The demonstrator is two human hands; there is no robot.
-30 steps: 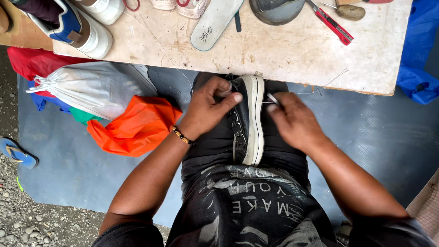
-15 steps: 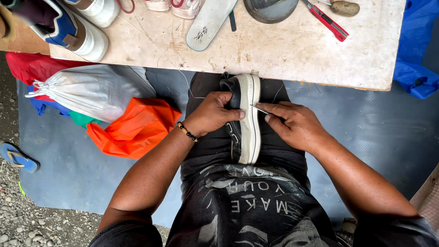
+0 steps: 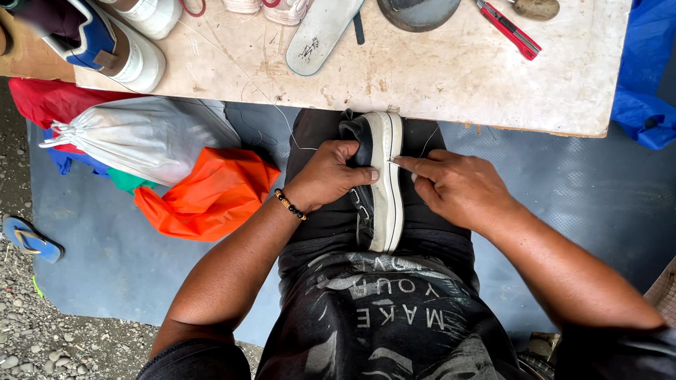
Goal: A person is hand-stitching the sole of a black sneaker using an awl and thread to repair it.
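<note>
Spanning the top: a pale, scuffed wooden table [image 3: 451, 77] carrying a blue-and-white sneaker [image 3: 105, 42], a loose white insole [image 3: 320, 32] and a red utility knife [image 3: 507, 28].
Underfoot: a blue-grey rubber mat [image 3: 563, 211].
Containers: a white cloth drawstring bag [image 3: 141, 137], pulled shut, and a crumpled orange plastic bag [image 3: 211, 190] touching it. What either holds is hidden.
Shoe: a dark sneaker with a white rubber sole [image 3: 384, 183] lies on the person's lap, toe just under the table edge.
Left hand [image 3: 331, 176]: wrapped firmly round the upper, thumb against the sole.
Right hand [image 3: 458, 186]: forefinger on the sole's edge, the other fingers curled – whether they pinch anything is too small to tell.
Thread: a thin pale strand [image 3: 282, 119] runs from table to shoe.
Change: a second ago the right fingers were bunched near the toe – now the forefinger lies stretched along the sole; the shoe has stayed put.
</note>
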